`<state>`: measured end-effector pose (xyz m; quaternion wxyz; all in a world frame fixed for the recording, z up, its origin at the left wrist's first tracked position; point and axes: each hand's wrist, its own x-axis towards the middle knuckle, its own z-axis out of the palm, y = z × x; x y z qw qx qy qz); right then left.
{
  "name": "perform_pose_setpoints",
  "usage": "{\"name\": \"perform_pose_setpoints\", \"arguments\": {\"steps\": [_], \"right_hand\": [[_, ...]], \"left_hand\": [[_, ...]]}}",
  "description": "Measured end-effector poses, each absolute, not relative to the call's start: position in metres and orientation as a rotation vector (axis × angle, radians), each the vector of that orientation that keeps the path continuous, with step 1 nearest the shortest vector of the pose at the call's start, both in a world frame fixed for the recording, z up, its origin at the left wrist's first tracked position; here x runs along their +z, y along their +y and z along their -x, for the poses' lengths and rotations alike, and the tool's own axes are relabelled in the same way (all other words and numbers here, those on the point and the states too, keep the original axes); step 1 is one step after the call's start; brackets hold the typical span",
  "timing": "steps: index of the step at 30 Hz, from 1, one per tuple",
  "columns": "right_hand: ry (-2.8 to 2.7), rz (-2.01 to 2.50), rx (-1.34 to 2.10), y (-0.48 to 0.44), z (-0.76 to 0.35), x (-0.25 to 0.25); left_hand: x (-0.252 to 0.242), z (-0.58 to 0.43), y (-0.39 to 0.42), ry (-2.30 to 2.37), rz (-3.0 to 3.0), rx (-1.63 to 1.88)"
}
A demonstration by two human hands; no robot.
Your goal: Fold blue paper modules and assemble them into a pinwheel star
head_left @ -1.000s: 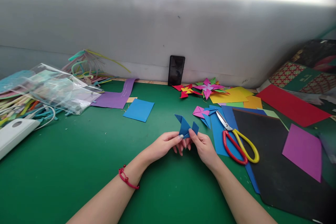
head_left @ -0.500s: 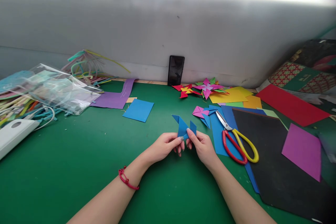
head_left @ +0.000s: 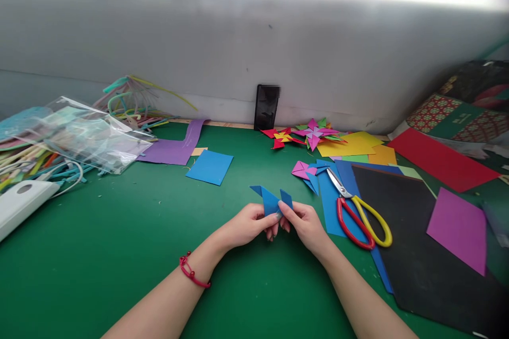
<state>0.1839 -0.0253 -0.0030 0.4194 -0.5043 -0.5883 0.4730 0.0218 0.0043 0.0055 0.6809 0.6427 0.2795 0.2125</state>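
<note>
A folded piece of blue paper [head_left: 271, 203] is held up between my two hands, with pointed flaps sticking out at its upper left and upper right. My left hand [head_left: 250, 223] pinches its lower edge between thumb and fingers. My right hand [head_left: 301, 219] grips the lower right part, the thumb pressed on the front. Both sets of fingertips nearly meet beneath the paper, and its back is hidden. A flat blue paper square [head_left: 210, 167] lies on the table beyond my left hand. Past my right hand is a folded pink and blue paper piece [head_left: 304, 170].
Scissors [head_left: 353, 209] with red and yellow handles rest on blue sheets and a black board [head_left: 429, 254] at right. Folded paper flowers [head_left: 314, 131] and a phone [head_left: 266, 107] stand at the back. Clear plastic bags [head_left: 99, 137] and a white device [head_left: 26, 204] lie left.
My hands have lowered slightly with the folded blue paper, which has tilted to the left and shifted a little that way. Both hands still grip it.
</note>
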Motion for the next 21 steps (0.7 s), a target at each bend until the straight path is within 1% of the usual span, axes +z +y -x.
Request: {"name": "perform_pose_setpoints", "arguments": {"steps": [7,13,21], "right_hand": [[-1.501,1.191,1.27,-0.0259,-0.1858,0.0047],[-1.477,1.195,1.252,-0.0256,-0.1859,0.0033],[-1.46,1.206,1.211,-0.0255,-0.1874,0.0043]], "left_hand": [[0.003,-0.0212,0.0045,0.616,-1.414,0.512],[0.0026,-0.022,0.0034,0.624,-1.415,0.536],[0.0044,-0.0222,0.0029,0.6,-1.431,0.47]]}}
